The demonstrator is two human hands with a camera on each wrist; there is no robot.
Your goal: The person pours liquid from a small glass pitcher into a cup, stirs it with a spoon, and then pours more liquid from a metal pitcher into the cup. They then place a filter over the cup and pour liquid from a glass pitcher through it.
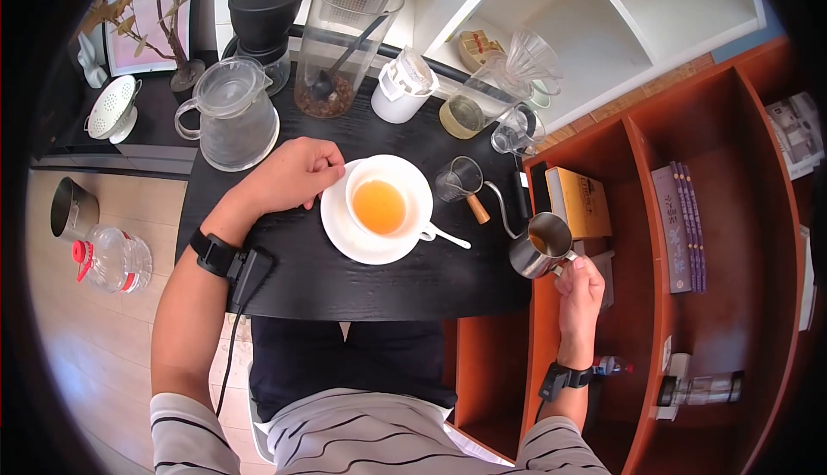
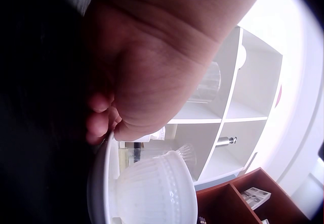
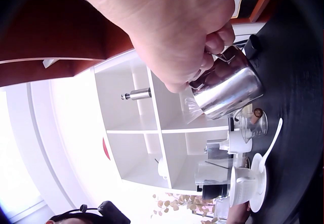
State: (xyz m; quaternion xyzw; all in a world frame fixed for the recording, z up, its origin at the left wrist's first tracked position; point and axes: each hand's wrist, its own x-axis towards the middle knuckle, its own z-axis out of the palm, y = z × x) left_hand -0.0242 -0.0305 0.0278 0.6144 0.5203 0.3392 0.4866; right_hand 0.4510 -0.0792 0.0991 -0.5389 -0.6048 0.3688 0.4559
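My left hand pinches the rim of a white saucer between thumb and fingers, as the left wrist view shows up close. On that saucer stands a white cup with amber liquid in it. A white spoon sticks out from the saucer on the right, beside the cup's handle. At the table's right edge my right hand grips the handle of a lidless steel gooseneck kettle. Its thin spout curves up on the left side, and some brownish colour shows inside.
A small glass cup with a wooden handle sits between cup and kettle. Behind stand a glass server, a coffee grinder, a tall clear container and a white canister. A red-brown shelf borders the right.
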